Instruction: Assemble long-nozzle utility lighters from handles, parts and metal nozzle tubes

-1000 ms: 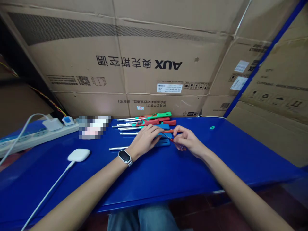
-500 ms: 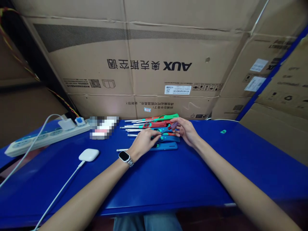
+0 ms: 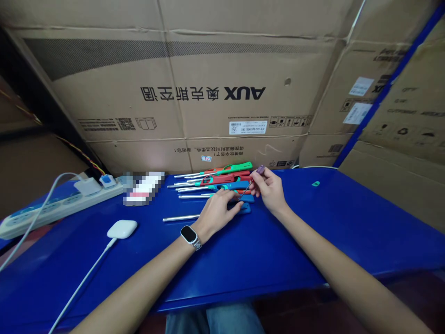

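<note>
Gripping a thin screwdriver [image 3: 259, 170] by its purple handle, the right hand [image 3: 273, 192] has thumb and fingers closed together on it, with the shaft slanting down toward the other hand's fingertips; this high hold probably gives control while leaving the tip unobstructed. The left hand [image 3: 216, 211] lies across the nearest blue-handled gas lighter [image 3: 246, 208], likely steadying it against the blue tabletop [image 3: 323, 208]. Its thumb and index finger stand slightly apart beside the screwdriver's tip, the other fingers curled beneath; whether they clamp the lighter or merely rest on it cannot be told, nor whether the tip touches anything. That lighter lies with its metal barrel pointing left. Beyond it, the green-handled lighter [image 3: 242, 166] and the red-handled lighter [image 3: 222, 179] lie among others, barrels also leftward, perhaps aligned so the handles sit within easy reach.
</note>
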Tool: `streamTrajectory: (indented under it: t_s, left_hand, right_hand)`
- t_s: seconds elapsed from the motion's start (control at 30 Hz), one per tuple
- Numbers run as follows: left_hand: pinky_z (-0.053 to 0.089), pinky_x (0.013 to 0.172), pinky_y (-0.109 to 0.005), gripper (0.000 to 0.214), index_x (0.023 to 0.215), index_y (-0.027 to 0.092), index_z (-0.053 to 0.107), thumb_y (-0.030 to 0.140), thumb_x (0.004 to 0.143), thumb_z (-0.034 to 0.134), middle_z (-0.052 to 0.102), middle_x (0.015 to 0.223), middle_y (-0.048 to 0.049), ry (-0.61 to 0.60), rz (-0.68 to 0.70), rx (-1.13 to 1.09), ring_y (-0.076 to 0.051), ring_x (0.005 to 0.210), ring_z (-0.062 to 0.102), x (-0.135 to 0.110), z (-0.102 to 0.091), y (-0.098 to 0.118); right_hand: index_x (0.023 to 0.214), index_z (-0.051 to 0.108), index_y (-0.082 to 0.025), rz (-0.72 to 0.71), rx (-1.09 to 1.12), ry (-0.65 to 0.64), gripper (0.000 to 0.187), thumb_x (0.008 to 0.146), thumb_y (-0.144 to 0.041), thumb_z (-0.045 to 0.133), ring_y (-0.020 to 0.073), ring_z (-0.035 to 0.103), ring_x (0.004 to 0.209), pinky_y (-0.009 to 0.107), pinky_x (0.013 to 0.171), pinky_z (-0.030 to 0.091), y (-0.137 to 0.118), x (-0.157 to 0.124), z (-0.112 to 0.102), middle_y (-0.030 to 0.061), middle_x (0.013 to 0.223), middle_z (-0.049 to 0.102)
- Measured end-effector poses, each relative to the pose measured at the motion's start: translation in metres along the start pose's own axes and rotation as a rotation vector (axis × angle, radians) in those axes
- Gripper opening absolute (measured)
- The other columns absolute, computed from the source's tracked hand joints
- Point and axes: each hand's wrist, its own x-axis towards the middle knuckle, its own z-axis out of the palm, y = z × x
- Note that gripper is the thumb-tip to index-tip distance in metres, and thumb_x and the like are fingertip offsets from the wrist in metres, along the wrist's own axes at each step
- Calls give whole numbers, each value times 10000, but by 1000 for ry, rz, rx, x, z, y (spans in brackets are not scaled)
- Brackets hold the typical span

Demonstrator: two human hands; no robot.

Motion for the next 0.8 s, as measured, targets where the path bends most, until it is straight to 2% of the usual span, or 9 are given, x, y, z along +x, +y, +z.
streamTrajectory:
  t_s: [0.13,0.27,0.4,0.57,0.7,0.8]
  left_hand:
    - [493,851,-337,223,1024,189,654,377,909,624,668,1059,-64,-76,86,35,-224,982,614,-2,10,6]
    - [492,890,-385,185,1008,177,655,333,935,587,665,1046,-82,-134,129,149,-255,1012,596,0,14,5]
    - [489,921,-375,193,1045,192,673,329,929,601,665,1065,-77,-163,106,85,-240,1013,605,-1,8,-10]
    - [485,923,-364,219,1054,208,692,357,911,621,676,1061,-66,-170,45,-23,-228,1019,609,-11,-11,-31]
    - [499,878,-353,217,1019,203,698,336,849,672,674,1014,-63,-159,-9,-36,-230,982,614,-14,-18,-34]
    - [505,838,-344,217,988,199,697,346,828,686,674,1004,-68,-142,-48,-33,-234,963,622,-13,-16,-32]
  right_hand:
    - [743,528,-206,29,87,95,392,804,-572,655,81,503,374,181,341,366,3,1,0,-49,523,570]
    - [742,518,-203,40,102,96,404,788,-571,678,69,506,362,167,318,355,7,-2,6,-44,560,599]
    - [809,531,-204,39,62,36,410,790,-585,682,87,555,376,173,314,371,10,-9,12,-28,605,640]
    - [839,573,-207,23,4,-75,371,778,-538,728,112,604,459,206,390,447,12,-8,22,-14,647,649]
    - [839,578,-230,-31,-66,-183,326,791,-518,722,138,601,486,262,453,489,12,1,35,-14,670,638]
    - [838,577,-236,-58,-123,-206,316,810,-527,696,149,590,487,285,473,489,14,5,39,-14,661,622]
